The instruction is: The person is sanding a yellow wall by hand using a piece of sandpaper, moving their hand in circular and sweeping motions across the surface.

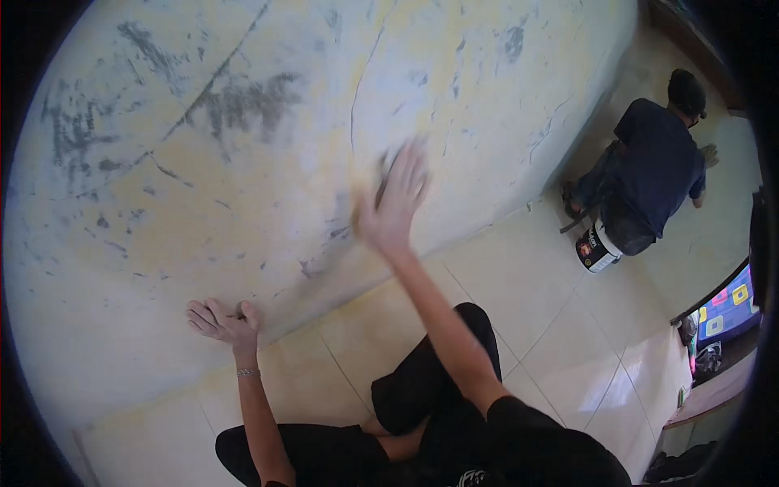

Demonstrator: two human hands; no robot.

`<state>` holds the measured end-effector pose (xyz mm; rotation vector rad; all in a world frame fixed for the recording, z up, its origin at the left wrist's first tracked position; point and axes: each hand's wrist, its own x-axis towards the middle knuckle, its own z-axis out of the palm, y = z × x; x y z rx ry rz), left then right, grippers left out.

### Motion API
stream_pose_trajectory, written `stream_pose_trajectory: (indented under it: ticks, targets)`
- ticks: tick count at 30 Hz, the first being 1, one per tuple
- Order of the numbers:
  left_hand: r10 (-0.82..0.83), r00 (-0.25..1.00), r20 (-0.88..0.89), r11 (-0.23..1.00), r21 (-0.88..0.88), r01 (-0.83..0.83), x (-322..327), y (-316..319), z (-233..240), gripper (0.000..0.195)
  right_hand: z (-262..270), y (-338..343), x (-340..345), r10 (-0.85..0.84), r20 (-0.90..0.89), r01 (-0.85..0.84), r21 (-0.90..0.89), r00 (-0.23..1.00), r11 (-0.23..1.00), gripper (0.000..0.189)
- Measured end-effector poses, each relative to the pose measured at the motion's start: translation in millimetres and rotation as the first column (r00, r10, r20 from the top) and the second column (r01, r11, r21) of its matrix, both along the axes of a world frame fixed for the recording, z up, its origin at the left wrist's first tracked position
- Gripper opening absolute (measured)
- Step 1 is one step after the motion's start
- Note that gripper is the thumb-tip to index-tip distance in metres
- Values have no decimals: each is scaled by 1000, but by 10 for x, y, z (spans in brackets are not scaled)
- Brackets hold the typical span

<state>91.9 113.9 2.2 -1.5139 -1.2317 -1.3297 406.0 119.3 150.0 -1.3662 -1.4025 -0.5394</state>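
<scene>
Before me rises a wall [292, 201] with patchy yellow and white paint, grey scuffs and thin cracks. My right hand [394, 201] lies flat against it near the middle, blurred by motion. Along its fingers shows the edge of a thin dark sheet [382, 185], which looks like sandpaper; the palm hides most of it. Lower on the wall, to the left, my left hand [224, 322] rests with its fingers spread. It holds nothing that I can see, and a bracelet [248, 372] circles its wrist.
My crossed legs [420, 389] rest on the tiled floor [548, 329], close to the wall's foot. At right, another person [660, 164] sits on a paint bucket [596, 248], one hand at the adjoining wall [733, 176]. Patterned fabric [727, 304] shows through an opening at far right.
</scene>
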Motion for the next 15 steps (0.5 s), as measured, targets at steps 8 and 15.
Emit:
stream_pose_trajectory:
  ticks: [8, 15]
  targets:
    - [-27, 1000, 8, 1000, 3, 27, 99, 4, 47, 72, 361, 62, 229, -23, -34, 25, 62, 999, 998, 95]
    - [10, 1000, -8, 1000, -28, -10, 9, 48, 3, 71, -1082, -256, -48, 36, 5, -34, -239, 999, 970, 92]
